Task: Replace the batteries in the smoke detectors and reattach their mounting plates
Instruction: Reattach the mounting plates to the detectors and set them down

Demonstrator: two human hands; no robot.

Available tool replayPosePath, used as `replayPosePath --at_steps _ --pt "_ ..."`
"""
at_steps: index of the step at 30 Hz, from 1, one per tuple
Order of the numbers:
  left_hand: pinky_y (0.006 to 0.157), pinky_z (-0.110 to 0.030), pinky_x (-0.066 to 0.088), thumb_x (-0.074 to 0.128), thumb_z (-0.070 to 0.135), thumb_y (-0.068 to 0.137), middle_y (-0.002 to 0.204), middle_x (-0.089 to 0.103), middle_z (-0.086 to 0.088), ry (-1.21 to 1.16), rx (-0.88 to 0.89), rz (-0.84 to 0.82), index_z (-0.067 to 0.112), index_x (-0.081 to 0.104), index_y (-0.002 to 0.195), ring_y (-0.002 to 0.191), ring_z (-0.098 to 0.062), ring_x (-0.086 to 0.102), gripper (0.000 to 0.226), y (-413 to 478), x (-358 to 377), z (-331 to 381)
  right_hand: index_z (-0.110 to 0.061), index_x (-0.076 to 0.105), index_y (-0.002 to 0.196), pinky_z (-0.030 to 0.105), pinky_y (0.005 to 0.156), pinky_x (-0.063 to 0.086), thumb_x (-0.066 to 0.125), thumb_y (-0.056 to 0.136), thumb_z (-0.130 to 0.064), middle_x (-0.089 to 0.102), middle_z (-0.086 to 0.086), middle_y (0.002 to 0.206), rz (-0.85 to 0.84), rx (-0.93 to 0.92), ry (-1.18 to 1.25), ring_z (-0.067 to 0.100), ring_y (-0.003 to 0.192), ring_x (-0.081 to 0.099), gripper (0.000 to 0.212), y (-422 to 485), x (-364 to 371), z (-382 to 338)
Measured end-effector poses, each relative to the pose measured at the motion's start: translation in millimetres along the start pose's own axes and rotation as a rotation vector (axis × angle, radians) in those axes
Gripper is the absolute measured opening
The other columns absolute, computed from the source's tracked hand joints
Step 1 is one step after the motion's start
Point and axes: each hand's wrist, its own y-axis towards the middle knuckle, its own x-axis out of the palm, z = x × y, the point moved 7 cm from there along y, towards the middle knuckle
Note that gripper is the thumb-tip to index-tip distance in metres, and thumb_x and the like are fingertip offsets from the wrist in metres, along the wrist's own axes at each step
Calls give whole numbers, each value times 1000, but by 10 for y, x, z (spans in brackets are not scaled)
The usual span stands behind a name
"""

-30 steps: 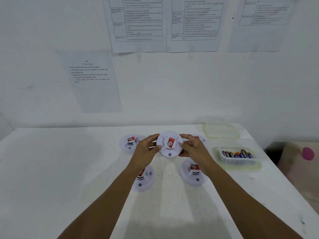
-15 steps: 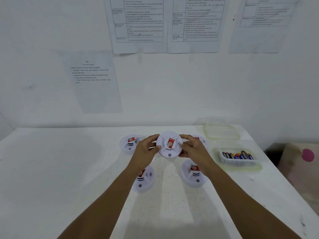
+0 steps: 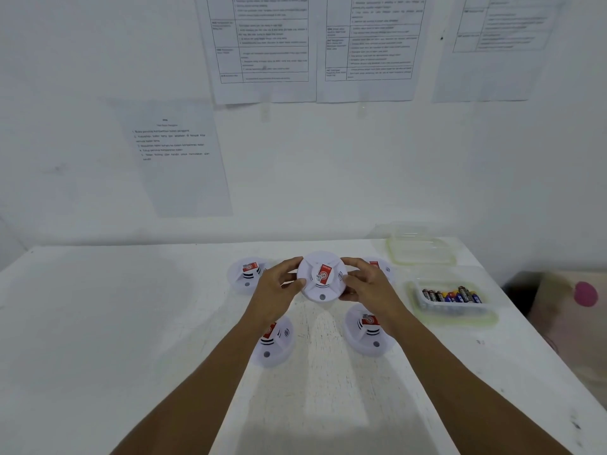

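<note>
little has been changed in the last second. the left hand is still kept on the left rim of the detector, fingers curled round it. the detector is held tilted, label up, over the tabletop near the middle of the far edge. the right rim is still gripped by the right hand. no twist is seen, so the plate is judged not yet freed. the batteries lie untouched near the right edge.
</note>
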Motion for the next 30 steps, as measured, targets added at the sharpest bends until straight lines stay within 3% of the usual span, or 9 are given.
replayPosePath --at_steps 6,11,19,24,30 --pt "94 -26 53 63 10 92 129 64 5 0 7 -3 18 56 135 112 -10 63 44 -10 40 13 -20 58 126 31 78 60 52 97 -8 72 10 107 2 5 10 20 92 72 33 -25 -36 7" --pt "82 -12 52 63 9 93 123 65 9 -3 26 -7 20 57 133 107 -3 63 42 -38 61 56 -20 58 127 33 80 60 52 97 -8 72 10 106 -4 5 9 20 93 72 33 -38 -60 12" --pt "80 -10 51 63 9 93 123 64 9 -13 8 5 20 57 133 106 -4 62 42 -58 101 77 -22 58 126 36 83 60 53 97 -10 72 10 107 -8 1 2 20 93 72 32 -47 -97 21" --pt "78 -8 50 62 7 93 118 65 12 -27 12 2 21 57 131 102 4 62 40 -96 128 74 -22 59 125 35 82 60 53 96 -9 72 9 107 -9 6 11 20 93 72 32 -68 -115 40" --pt "80 -10 51 61 8 94 128 62 7 -15 7 32 18 52 136 112 -9 61 45 -124 139 57 -22 59 125 34 82 60 53 96 -10 71 8 108 -12 10 -4 20 94 72 32 -102 -122 53"
